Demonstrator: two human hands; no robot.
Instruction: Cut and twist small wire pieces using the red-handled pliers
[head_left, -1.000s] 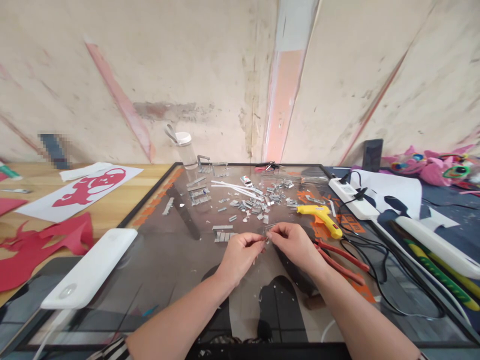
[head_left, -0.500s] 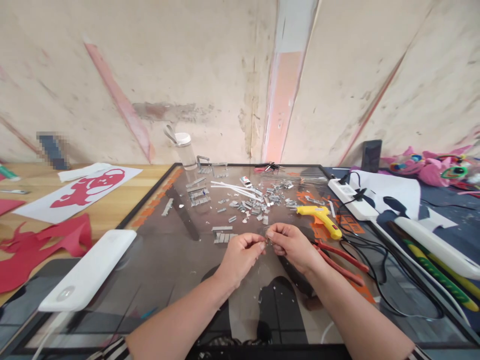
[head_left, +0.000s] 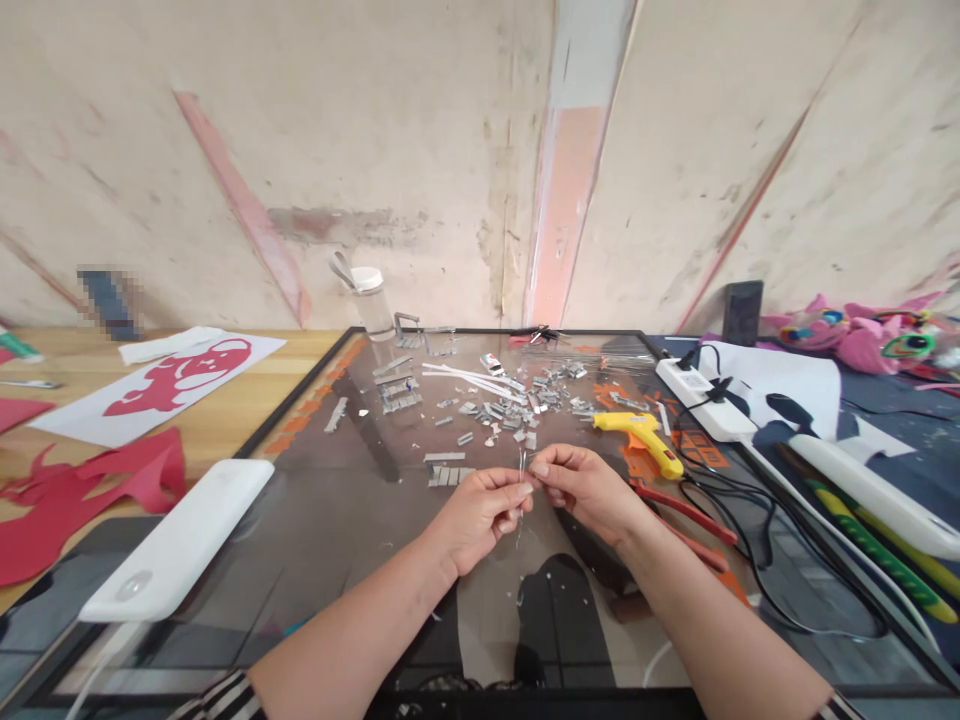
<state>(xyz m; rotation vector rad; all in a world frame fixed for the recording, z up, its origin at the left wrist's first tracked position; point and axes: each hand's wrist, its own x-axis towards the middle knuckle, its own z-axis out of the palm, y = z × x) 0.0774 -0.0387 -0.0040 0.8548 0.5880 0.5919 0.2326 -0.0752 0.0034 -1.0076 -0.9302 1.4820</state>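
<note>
My left hand [head_left: 480, 512] and my right hand [head_left: 581, 485] meet fingertip to fingertip above the glass sheet [head_left: 337, 500] in the middle of the table. Between them both hands pinch a small thin clear strip [head_left: 522, 467] that stands up above the fingers. Just beyond the hands lie several small silvery cut pieces [head_left: 502, 410] scattered on the glass. A yellow glue gun [head_left: 641, 435] rests to the right of my right hand.
Red-handled pliers [head_left: 686, 525] and black cables lie at right, with a white power strip [head_left: 701, 395] behind. A white long block [head_left: 180, 540] sits at left. Red paper cut-outs [head_left: 75, 490] cover the wooden table. A clear bottle [head_left: 371, 300] stands at the back.
The pinched strip now stands upright between my fingertips. Both hands stayed in about the same spot, shifting slightly.
</note>
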